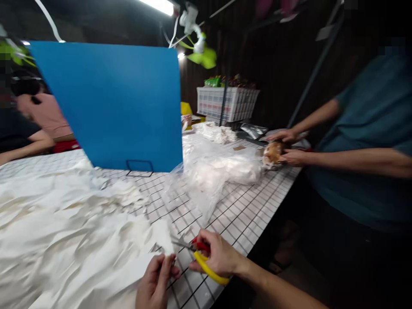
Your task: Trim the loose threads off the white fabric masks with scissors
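Left fingers point(165, 268) are pinching white fabric point(163, 235), right fingers point(207, 237) gripping scissors point(210, 270) — blades point(180, 243) are lying close, so slipping risks cuts.

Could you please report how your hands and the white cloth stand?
Left hand pinching white cloth. Right hand holding scissors, blades near the cloth's edge. Clear plastic on the table beyond the scissors.

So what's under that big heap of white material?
The white material lies on a grid-patterned table, whose surface shows beside it; anything else directly beneath is covered and can't be seen.
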Tool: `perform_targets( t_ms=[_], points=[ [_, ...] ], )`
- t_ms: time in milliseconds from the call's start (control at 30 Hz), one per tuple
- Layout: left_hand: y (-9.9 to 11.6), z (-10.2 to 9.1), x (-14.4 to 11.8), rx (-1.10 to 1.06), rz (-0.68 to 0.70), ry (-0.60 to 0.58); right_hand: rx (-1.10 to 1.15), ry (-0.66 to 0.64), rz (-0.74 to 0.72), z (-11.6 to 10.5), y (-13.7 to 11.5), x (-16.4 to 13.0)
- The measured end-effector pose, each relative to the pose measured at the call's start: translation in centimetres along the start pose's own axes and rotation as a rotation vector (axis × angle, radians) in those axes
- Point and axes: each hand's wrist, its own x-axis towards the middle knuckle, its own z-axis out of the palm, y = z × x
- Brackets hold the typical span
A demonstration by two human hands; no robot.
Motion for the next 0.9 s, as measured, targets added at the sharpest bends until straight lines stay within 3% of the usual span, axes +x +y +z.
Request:
perform_targets(
  t_ms=[100, 300, 433, 900],
  points=[
    [0.3, 0.0, -0.3, -0.006, 0.058, -0.074, -0.081, 0.013, -0.063, 0.1, 0.1, -0.3],
    [-0.1, 0.0, -0.6, -0.052, 0.095, -0.082, -0.239, -0.078, -0.095, 0.1, -0.4, -0.1],
    [-0.3, -0.3, -0.9, -0.031, 0.144, -0.097, -0.314, -0.071, -0.081, 0.4, -1.1, 0.0],
    [-0.3, -0.6, -0.9, 0.005, 0.192, -0.146, -0.352, -0.119, -0.121, 0.5, -1.8, 0.5]
  ],
)
